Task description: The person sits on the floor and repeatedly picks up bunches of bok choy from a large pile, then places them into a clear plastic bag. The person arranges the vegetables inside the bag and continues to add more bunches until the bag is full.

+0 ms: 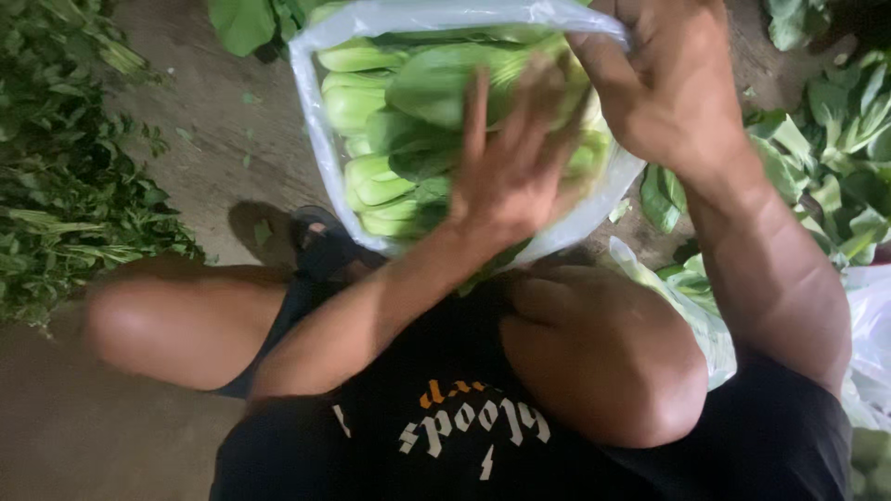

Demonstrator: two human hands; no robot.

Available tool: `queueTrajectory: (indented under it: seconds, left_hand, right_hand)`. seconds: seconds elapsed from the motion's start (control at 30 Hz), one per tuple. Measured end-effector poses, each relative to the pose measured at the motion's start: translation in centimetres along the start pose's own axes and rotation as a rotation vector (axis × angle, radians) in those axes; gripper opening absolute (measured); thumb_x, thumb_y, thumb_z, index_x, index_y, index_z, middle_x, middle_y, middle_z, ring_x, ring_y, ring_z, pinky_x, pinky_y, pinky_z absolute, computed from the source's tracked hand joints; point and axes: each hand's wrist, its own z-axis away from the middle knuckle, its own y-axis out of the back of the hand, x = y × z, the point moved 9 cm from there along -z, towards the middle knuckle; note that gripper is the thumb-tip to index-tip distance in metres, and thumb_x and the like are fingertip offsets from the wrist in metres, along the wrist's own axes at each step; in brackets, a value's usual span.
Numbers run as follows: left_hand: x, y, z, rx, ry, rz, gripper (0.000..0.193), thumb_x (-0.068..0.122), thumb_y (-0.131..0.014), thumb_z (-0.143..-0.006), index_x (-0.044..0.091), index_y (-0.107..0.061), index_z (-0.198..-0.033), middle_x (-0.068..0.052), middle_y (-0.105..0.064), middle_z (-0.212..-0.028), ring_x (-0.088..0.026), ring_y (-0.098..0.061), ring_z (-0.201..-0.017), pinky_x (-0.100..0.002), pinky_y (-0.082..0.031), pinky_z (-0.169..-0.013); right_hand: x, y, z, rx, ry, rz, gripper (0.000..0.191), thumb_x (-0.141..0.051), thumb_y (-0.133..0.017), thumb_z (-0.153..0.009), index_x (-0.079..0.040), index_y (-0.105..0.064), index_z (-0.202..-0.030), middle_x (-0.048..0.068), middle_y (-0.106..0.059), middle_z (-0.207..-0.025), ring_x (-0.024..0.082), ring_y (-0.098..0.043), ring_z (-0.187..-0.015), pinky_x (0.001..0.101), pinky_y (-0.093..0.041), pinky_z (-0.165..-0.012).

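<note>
While your left hand [506,176] lies flat, fingers spread, on the bok choy [408,130] inside the clear plastic bag [311,111], your right hand [668,83] is closed over the bag's rim at the far right corner, pinching the film. The bag rests in front of your knees, mouth tilted toward you, packed with pale green stems and darker leaves stacked in rows. Your left palm presses the top layer near the right side of the bag; it grips nothing, it only bears down.

To do this well, I would judge that steady, even pressure matters most: keep the palm broad so the leaves flatten without snapping at the stems. Hold the rim taut with the right hand so the film does not fold in under the greens. Mind the thin plastic near the lower edge, where it already stretches over the bundle and could tear if you push hard toward it.

Loose bok choy [835,139] lies heaped on the ground to your right, and a pile of darker leafy stalks [65,167] sits well apart on your left. A dark sandal [325,246] shows just below the bag, beside your left knee [158,320].
</note>
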Motion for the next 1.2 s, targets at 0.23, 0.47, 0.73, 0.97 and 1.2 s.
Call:
queueTrajectory:
  seconds: [0.23,0.47,0.73,0.97,1.2]
  left_hand:
    - [-1.8,-5.5,2.2,-0.215,-0.097,0.039,0.076,0.069,-0.058,-0.087,0.022,-0.045,-0.145,-0.017,-0.028,-0.167,-0.042,-0.027,-0.152,-0.081,-0.004,-0.107]
    - [0.8,1.1,10.1,0.355,-0.202,-0.272,0.022,0.019,-0.067,-0.085,0.007,-0.071,-0.103,-0.003,-0.060,-0.094,-0.019,-0.057,-0.092,-0.036,-0.048,-0.093]
    - [-3.3,-4.0,5.6,0.442,-0.377,-0.851,0.032,0.017,-0.068,-0.093,0.010,-0.061,-0.124,-0.004,-0.056,-0.128,-0.019,-0.051,-0.120,-0.038,-0.035,-0.106]
    - [-3.5,2.0,9.2,0.370,-0.428,0.020,0.055,0.056,-0.056,-0.082,0.022,-0.063,-0.125,-0.006,-0.066,-0.121,-0.023,-0.063,-0.107,-0.052,-0.046,-0.094]
    - [-20.5,10.7,15.1,0.579,0.627,0.624,0.025,0.021,-0.067,-0.098,0.004,-0.060,-0.115,-0.011,-0.069,-0.095,-0.024,-0.072,-0.079,-0.039,-0.057,-0.069]
  right_hand:
    - [0.1,-0.1,1.6,0.005,-0.075,-0.006,0.020,-0.005,-0.069,-0.108,0.008,-0.064,-0.122,0.021,-0.068,-0.110,0.026,-0.066,-0.099,0.0378,-0.053,-0.085]
    - [1.0,-2.3,10.0,0.057,-0.206,0.297,0.088,-0.039,-0.084,-0.086,0.017,-0.042,-0.137,0.027,-0.057,-0.125,0.026,-0.059,-0.113,0.0365,-0.053,-0.095]
    - [7.3,-6.3,18.9,-0.191,-0.830,-0.510,0.023,-0.026,-0.063,-0.105,-0.004,-0.064,-0.100,-0.003,-0.059,-0.082,0.010,-0.051,-0.073,0.0292,-0.042,-0.063]
    - [2.6,-2.0,8.8,-0.319,-0.564,-0.025,0.023,-0.021,-0.056,-0.105,-0.005,-0.071,-0.112,0.005,-0.073,-0.094,0.012,-0.068,-0.082,0.0299,-0.054,-0.070]
    - [0.8,-1.9,2.7,-0.036,-0.390,-0.026,0.026,-0.018,-0.056,-0.112,-0.002,-0.057,-0.132,0.006,-0.066,-0.095,0.013,-0.058,-0.077,0.0314,-0.050,-0.067]
